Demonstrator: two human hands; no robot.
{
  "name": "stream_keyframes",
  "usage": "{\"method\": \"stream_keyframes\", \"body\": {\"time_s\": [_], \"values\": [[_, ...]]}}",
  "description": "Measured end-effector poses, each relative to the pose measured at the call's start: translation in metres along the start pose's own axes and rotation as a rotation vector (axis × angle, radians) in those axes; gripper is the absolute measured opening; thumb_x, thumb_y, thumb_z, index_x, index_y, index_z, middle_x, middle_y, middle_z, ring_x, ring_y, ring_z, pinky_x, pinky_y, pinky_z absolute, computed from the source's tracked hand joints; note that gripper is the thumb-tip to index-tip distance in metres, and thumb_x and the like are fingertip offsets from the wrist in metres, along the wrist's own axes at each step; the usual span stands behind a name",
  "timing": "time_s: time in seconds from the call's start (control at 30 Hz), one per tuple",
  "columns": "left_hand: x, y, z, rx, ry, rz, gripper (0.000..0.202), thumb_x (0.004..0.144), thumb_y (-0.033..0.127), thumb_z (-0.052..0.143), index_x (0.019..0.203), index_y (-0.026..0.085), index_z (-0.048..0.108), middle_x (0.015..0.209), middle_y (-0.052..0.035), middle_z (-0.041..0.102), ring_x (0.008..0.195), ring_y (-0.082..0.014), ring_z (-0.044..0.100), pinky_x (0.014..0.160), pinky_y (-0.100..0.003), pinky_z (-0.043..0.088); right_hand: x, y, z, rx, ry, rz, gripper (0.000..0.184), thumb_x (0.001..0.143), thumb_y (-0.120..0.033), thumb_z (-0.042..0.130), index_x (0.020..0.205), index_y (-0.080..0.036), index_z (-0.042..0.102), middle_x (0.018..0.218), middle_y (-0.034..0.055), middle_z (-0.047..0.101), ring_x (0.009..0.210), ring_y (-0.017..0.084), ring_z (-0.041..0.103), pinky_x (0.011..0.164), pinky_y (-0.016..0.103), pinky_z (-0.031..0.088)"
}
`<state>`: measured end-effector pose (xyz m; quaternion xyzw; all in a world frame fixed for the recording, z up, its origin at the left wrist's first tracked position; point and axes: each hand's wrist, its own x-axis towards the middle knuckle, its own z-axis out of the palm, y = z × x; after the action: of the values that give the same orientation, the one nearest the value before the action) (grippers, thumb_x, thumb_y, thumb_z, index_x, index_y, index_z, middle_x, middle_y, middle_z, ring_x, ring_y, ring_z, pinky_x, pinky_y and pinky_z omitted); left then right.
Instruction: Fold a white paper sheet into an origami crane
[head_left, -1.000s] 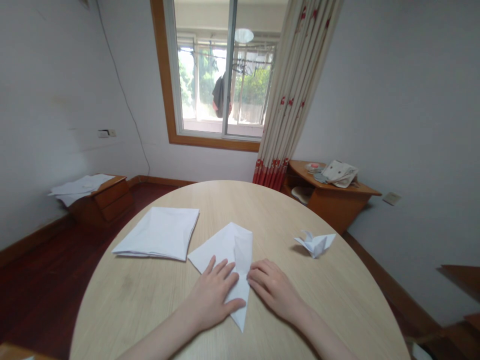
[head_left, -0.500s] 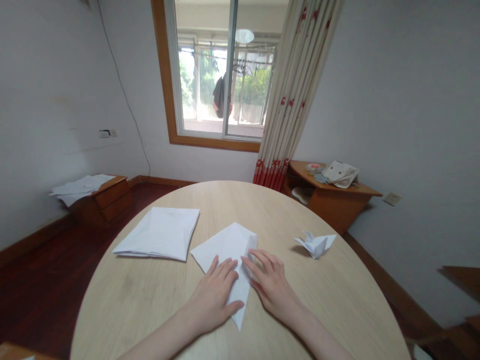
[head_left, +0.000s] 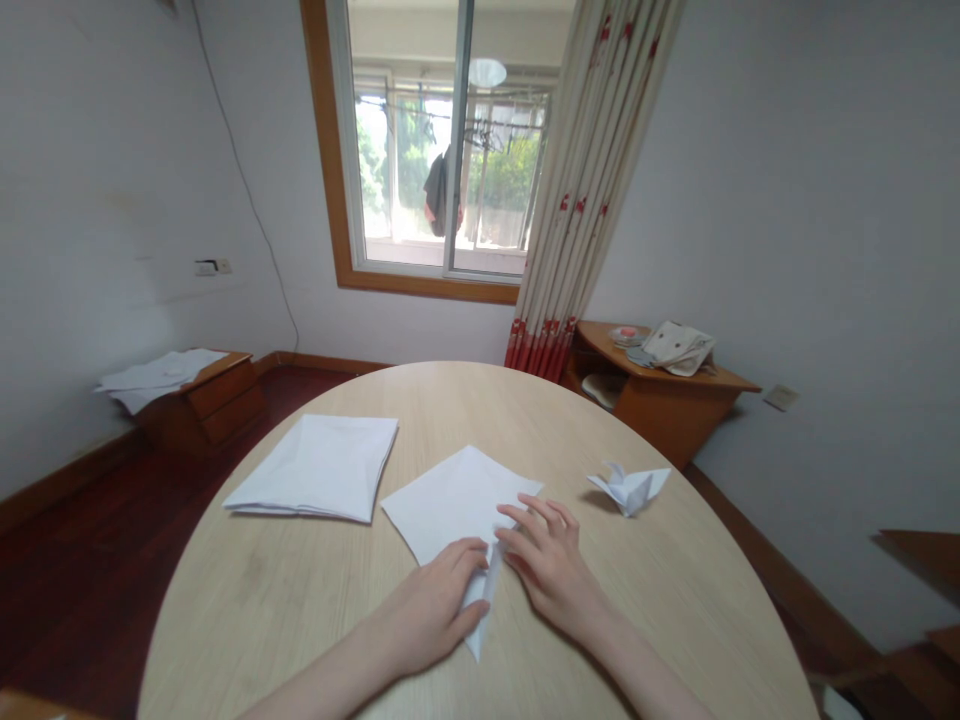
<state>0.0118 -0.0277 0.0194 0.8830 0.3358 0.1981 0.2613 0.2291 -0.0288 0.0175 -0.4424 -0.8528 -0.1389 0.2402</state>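
On the far left, a low wooden cabinet (head_left: 214,395) stands on the floor with some white sheets on it. On the round tabletop (head_left: 262,600), a stack of white paper (head_left: 311,468) lies flat, just beside the folded sheet (head_left: 454,495). This sheet is white and thin, with a kite-like shape. Its long axis runs from the wide far part toward the person and ends in a narrow tip near the body.

The left hand (head_left: 435,600) lies palm down on the narrow near part, its fingers bent and pressing, not gripping. The right hand (head_left: 551,565) is flat with spread fingers, and its fingertips touch the sheet's right edge. Both hands are on the sheet; the left covers more of it. Further right, apart from the hands, sits a small paper crane (head_left: 628,487).
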Motion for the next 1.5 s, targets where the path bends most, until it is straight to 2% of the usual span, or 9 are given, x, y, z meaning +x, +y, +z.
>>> {"method": "stream_keyframes", "body": {"time_s": [0.13,0.37,0.5,0.6,0.8,1.03,1.17,1.33,1.5], "values": [[0.0,0.002,-0.001,0.024,-0.014,0.037,0.027,0.087,0.017,0.054,0.114,0.021,0.048,0.133,-0.0086,0.05,0.123,-0.0224,0.049,0.102,-0.039,0.042,0.0,0.003,-0.002,0.006,-0.008,-0.007,0.026,0.086,-0.006,0.047,0.1,-0.024,0.061,0.113,0.0036,0.065,0.123,0.024,0.044,0.103,0.045,0.022],[0.001,0.007,-0.004,0.118,-0.036,0.096,0.016,0.091,0.025,0.056,0.106,0.02,0.056,0.129,-0.0072,0.055,0.122,-0.0236,0.049,0.103,-0.039,0.041,-0.002,0.006,0.001,0.082,-0.021,-0.011,0.04,0.072,0.005,0.047,0.095,-0.024,0.061,0.103,0.0,0.069,0.119,0.021,0.05,0.106,0.046,0.015],[0.001,0.006,-0.004,0.139,-0.038,0.103,0.012,0.092,0.025,0.056,0.102,0.02,0.058,0.128,-0.0066,0.055,0.123,-0.0241,0.048,0.103,-0.038,0.041,-0.001,0.005,-0.002,0.165,-0.025,-0.006,0.037,0.074,0.004,0.044,0.092,-0.023,0.061,0.099,0.0005,0.072,0.113,0.02,0.056,0.106,0.049,0.014],[0.002,0.003,-0.003,0.137,-0.028,0.109,0.011,0.092,0.025,0.055,0.102,0.021,0.058,0.128,-0.006,0.055,0.123,-0.0233,0.048,0.103,-0.038,0.042,-0.002,0.006,-0.002,0.205,-0.027,0.008,0.028,0.076,0.001,0.046,0.082,-0.022,0.062,0.093,-0.0007,0.073,0.106,0.019,0.06,0.107,0.05,0.012],[0.003,0.0,-0.003,0.164,-0.024,0.093,0.011,0.091,0.02,0.054,0.102,0.021,0.058,0.127,-0.0064,0.055,0.121,-0.0228,0.05,0.101,-0.037,0.043,-0.005,0.007,0.001,0.317,-0.075,0.054,0.026,0.076,-0.002,0.047,0.077,-0.022,0.064,0.089,0.0004,0.074,0.092,0.018,0.065,0.107,0.049,0.02],[0.004,-0.005,0.001,0.158,-0.012,0.092,0.013,0.09,0.017,0.056,0.102,0.022,0.058,0.129,-0.0053,0.054,0.122,-0.0224,0.049,0.101,-0.037,0.043,-0.004,0.004,-0.007,0.319,-0.218,0.149,0.031,0.069,0.0,0.045,0.082,-0.019,0.066,0.104,0.0047,0.071,0.1,0.021,0.06,0.093,0.04,0.042],[0.004,-0.008,0.001,0.153,-0.013,0.104,0.014,0.089,0.019,0.058,0.102,0.022,0.056,0.13,-0.0055,0.053,0.123,-0.0232,0.048,0.102,-0.038,0.043,-0.002,0.006,-0.005,0.321,-0.274,0.186,0.03,0.079,-0.003,0.042,0.087,-0.018,0.066,0.103,0.0067,0.07,0.097,0.021,0.061,0.085,0.036,0.048],[0.004,-0.005,-0.002,0.151,-0.031,0.083,0.017,0.087,0.018,0.061,0.102,0.022,0.055,0.132,-0.0061,0.051,0.124,-0.0236,0.047,0.102,-0.039,0.042,-0.003,0.014,0.008,0.285,-0.217,0.164,0.031,0.089,-0.011,0.041,0.11,-0.019,0.062,0.115,0.0091,0.066,0.106,0.022,0.059,0.09,0.04,0.049],[0.005,-0.004,0.0,0.151,-0.037,0.07,0.019,0.086,0.016,0.063,0.102,0.02,0.054,0.134,-0.0074,0.051,0.126,-0.0237,0.046,0.105,-0.04,0.041,-0.008,0.023,0.019,0.262,-0.263,0.166,0.041,0.093,-0.018,0.039,0.132,-0.02,0.051,0.141,0.009,0.049,0.13,0.023,0.044,0.107,0.046,0.038]]}}
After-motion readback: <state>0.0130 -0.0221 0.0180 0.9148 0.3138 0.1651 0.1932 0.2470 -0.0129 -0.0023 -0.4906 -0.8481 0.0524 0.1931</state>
